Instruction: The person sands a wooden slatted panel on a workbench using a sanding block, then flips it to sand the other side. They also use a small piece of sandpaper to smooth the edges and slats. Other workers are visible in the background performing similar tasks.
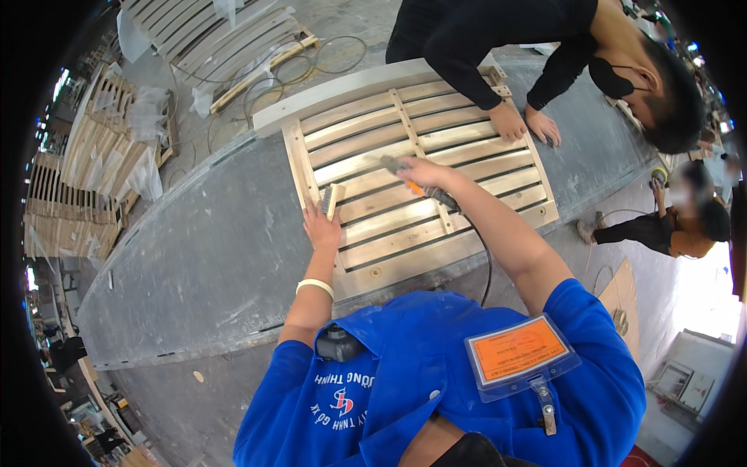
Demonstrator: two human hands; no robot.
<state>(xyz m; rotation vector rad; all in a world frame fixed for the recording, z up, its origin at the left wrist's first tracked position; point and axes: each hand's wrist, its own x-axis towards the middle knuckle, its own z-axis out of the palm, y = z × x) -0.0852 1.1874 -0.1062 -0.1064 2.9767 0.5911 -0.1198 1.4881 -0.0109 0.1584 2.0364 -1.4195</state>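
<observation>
A slatted wooden panel (475, 243) of pale boards lies on the grey worktable in front of me. My right hand (426, 173) grips a corded sander-like power tool (443, 198), grey with an orange part, its head over the middle slats. Whether the head touches the wood, I cannot tell. At the panel's left side, my left hand (322, 227) holds a small brush (333, 201) with a pale wooden back and dark bristles. The brush is upright over the frame's edge, and part of its grip is hidden by my fingers.
Across the table a co-worker in black leans over, both hands (507, 123) at the panel's far right corner. The tool's cord (489, 268) runs back towards my body. Stacked slatted panels (109, 140) stand at left. Hoses (327, 58) lie on the floor behind the table (202, 241).
</observation>
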